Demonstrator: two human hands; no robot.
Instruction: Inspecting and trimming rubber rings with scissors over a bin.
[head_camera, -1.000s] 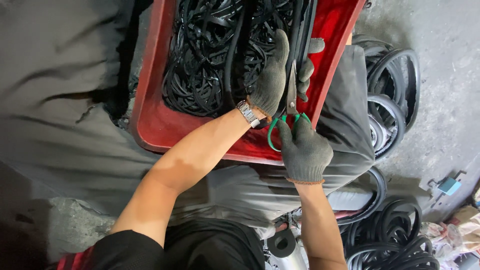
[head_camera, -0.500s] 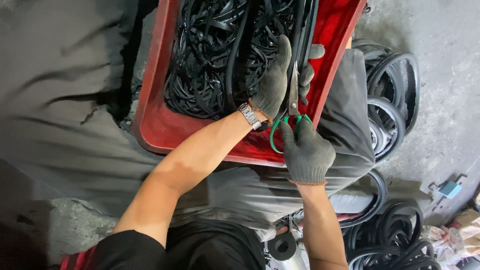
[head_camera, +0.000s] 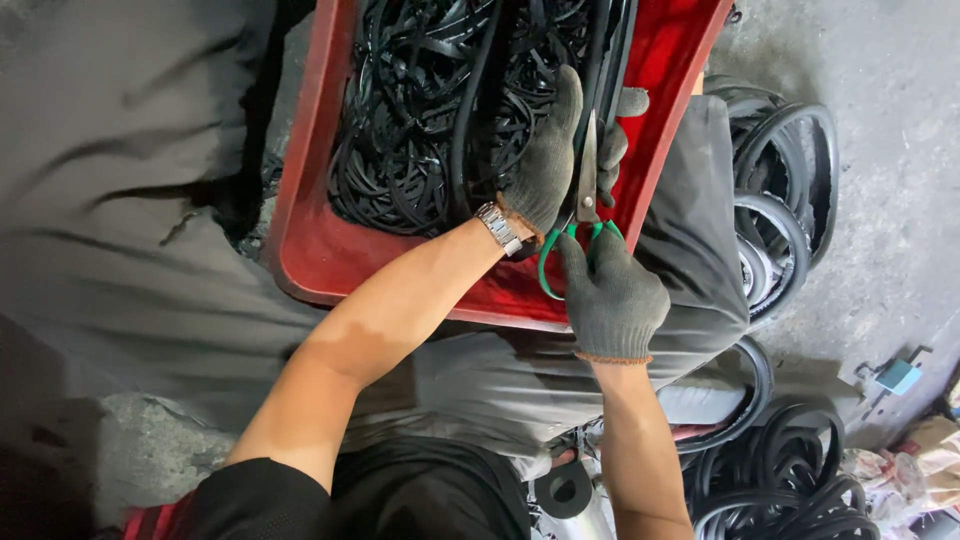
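- Right hand (head_camera: 612, 295), in a grey knit glove, fingers curled through the green loops of the scissors (head_camera: 582, 215) at the near right rim of the red tray (head_camera: 300, 240).
- Left hand (head_camera: 555, 155), gloved alike, pinches a black rubber strip (head_camera: 600, 60) beside the steel blades.
- Tangled strips (head_camera: 430, 120) fill the tray; blade tips hidden.
- Black rings (head_camera: 790, 210) lie right, partly cut off.

Grey knit gloves cover left hand (head_camera: 548, 165) and right hand (head_camera: 612, 297); steel wristwatch (head_camera: 499, 229).
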